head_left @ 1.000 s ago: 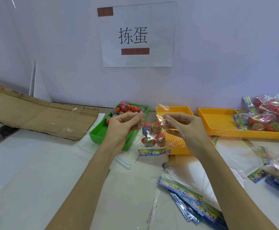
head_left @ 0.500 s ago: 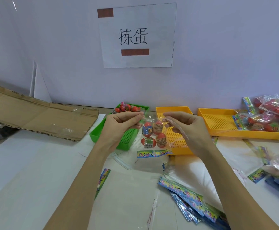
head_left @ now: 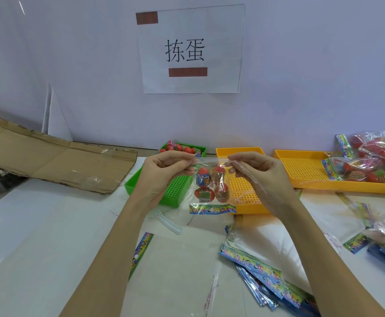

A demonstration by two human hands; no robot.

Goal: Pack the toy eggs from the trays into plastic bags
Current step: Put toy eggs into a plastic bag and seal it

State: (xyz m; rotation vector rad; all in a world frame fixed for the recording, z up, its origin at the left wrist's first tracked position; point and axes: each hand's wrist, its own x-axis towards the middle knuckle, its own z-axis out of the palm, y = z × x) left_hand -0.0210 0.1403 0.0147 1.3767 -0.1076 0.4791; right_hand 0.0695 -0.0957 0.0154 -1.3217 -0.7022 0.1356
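A clear plastic bag [head_left: 212,181] is hanging in the middle of the frame, with four toy eggs [head_left: 203,177] sitting inside it and a colourful printed strip along its bottom edge. The left hand [head_left: 164,170] is pinching the bag's top left corner between thumb and curled fingers, and the right hand [head_left: 255,172] is pinching the top right corner the same way, so the bag is dangling below both sets of fingertips, just above the white table [head_left: 38,236]. Behind it a green tray [head_left: 141,184] is holding more eggs, beside two yellow trays [head_left: 239,152]. Filled bags [head_left: 374,161] are piling up at the right edge, flat empty bags [head_left: 264,268] are lying lower right, cardboard [head_left: 49,156] is resting at the left, and a paper sign [head_left: 191,49] is hanging on the pale wall.
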